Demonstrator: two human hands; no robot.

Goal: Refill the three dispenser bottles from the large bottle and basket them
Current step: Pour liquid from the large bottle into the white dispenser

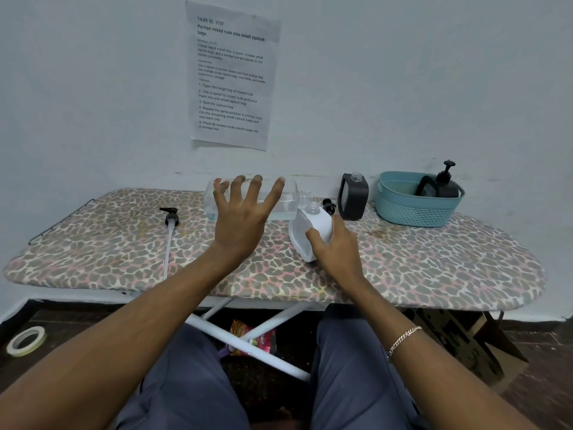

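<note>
My left hand (pixel 242 212) grips the large clear bottle (pixel 288 197), which lies on its side in the air with its open neck over the mouth of a white dispenser bottle (pixel 313 228). That white bottle has no pump, leans left and is held round its body by my right hand (pixel 338 246). Upright behind it stands a black dispenser bottle (pixel 353 197), also without a pump. A second black dispenser bottle (pixel 446 187), pump fitted, lies in the teal basket (pixel 403 209) at the right.
All of this sits on a leopard-print ironing board (pixel 434 265) against a wall. One pump head with a long tube (pixel 169 217) lies at the left, another pump head (pixel 328 206) behind the white bottle. A tape roll (pixel 26 340) is on the floor.
</note>
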